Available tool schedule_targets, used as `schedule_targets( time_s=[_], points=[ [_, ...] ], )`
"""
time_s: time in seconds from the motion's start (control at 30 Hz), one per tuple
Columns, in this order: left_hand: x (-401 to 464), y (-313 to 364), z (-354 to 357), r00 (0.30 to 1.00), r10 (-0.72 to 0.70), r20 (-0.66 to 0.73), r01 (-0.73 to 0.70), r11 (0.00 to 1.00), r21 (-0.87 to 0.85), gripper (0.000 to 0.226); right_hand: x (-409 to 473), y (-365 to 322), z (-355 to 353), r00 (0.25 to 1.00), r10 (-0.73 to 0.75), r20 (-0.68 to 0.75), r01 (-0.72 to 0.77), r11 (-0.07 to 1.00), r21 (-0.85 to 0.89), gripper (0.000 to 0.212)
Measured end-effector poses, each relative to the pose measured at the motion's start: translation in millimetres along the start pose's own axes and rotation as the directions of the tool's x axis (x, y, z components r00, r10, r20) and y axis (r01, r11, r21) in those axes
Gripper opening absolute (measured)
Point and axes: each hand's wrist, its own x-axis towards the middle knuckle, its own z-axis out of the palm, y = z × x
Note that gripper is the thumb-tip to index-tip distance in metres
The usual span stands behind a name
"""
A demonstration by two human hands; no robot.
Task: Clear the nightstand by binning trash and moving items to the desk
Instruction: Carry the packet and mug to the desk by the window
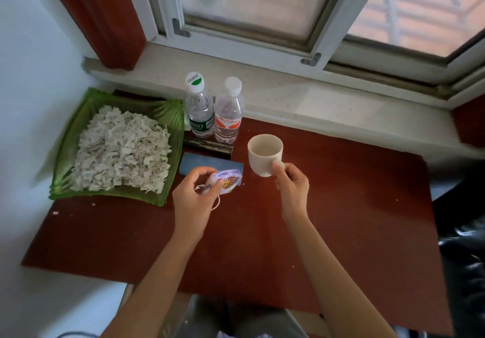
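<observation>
A reddish-brown tabletop [341, 219] lies under a window. My right hand [292, 188] pinches the handle of a cream cup [263, 154] that stands upright near the middle. My left hand [193, 201] grips a small purple-and-white packet [229, 182] with a white loop hanging below it, held just above the surface. Behind the packet lies a flat blue-grey card [210, 163], and beyond that a dark flat bar [207, 146].
A green tray [168, 112] heaped with white paper scraps fills the left side. Two capped water bottles [199, 112] [227, 117] stand at the back by the windowsill [315, 96]. A clear-lined bin [236, 319] sits below the front edge. Black bags [467, 259] lie at right.
</observation>
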Motion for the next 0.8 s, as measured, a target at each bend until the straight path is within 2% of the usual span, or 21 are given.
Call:
schedule_targets(
  time_s=[0.27,0.43,0.6,0.8],
  points=[
    [11.9,-1.3,-5.7,0.997,-0.061,-0.038,0.058,0.996,-0.065,0.018,29.7,10.4,36.6,0.997,0.053,-0.058,-0.045,0.992,0.119,0.022],
    [10.2,-5.6,-11.1,0.995,-0.073,-0.067,0.070,0.996,-0.048,0.025,36.7,25.8,43.9,0.997,0.071,-0.033,-0.066,0.990,0.122,0.015],
    [8.0,-6.2,-13.0,0.995,-0.065,-0.075,0.065,0.998,0.003,0.027,38.1,32.5,51.1,0.992,0.123,-0.011,-0.119,0.972,0.201,0.009],
    [4.4,-5.6,-13.8,0.995,-0.061,-0.077,0.063,0.998,0.022,0.027,37.5,38.4,59.6,0.988,0.148,0.048,-0.156,0.955,0.254,0.015]
  ],
)
